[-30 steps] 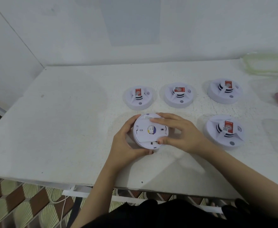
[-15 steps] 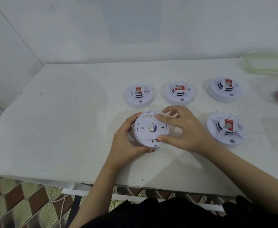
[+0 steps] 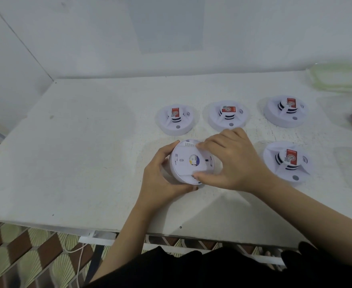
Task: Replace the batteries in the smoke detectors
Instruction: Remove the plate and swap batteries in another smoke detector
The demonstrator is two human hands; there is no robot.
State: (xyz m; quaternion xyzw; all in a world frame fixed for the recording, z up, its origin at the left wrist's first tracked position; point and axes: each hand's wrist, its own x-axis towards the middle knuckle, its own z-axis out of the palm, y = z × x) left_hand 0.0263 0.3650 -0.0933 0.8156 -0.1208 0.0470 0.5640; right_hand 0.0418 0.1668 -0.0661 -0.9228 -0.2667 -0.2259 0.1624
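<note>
White plastic fills the middle of the view: the smoke detector (image 3: 178, 176) in hand is turned back-up and tilted towards us, just above the desk (image 3: 77, 152) near its front edge. The left hand (image 3: 160, 177) cups its left rim, fingers wrapped beneath and thumb over the far edge. The right hand (image 3: 233, 163) pinches the back plate (image 3: 183, 166) between a fingertip on the far rim and the thumb on the near rim.

Over the last second that right hand has rolled. Its fingers, which lay stretched along the plate's far rim, have drawn back towards the right, and the knuckles have risen. The round sticker (image 3: 193, 160) and the marks on the plate sit about where they were, so we judge that the twist has not yet freed the cover and the battery bay is still closed.

A far row of three detectors (image 3: 228, 115) and a lone detector (image 3: 286, 161) to the right rest face-up on the desk, unmoved. We cannot tell whether those are already done.
</note>
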